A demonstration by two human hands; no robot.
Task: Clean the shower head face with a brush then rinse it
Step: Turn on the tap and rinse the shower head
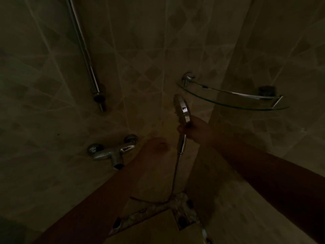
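The scene is very dark. A chrome shower head stands upright in the middle, seen edge-on, with its face turned to the left. My right hand is closed around its handle just below the head. The hose hangs from the handle down to the floor. My left hand is stretched out below and left of the shower head, close to the right end of the chrome mixer tap. Its fingers are lost in the dark. No brush is visible.
A chrome riser rail runs up the tiled wall at the upper left. A glass corner shelf with a chrome rail sits just right of the shower head. A floor drain lies below in the corner.
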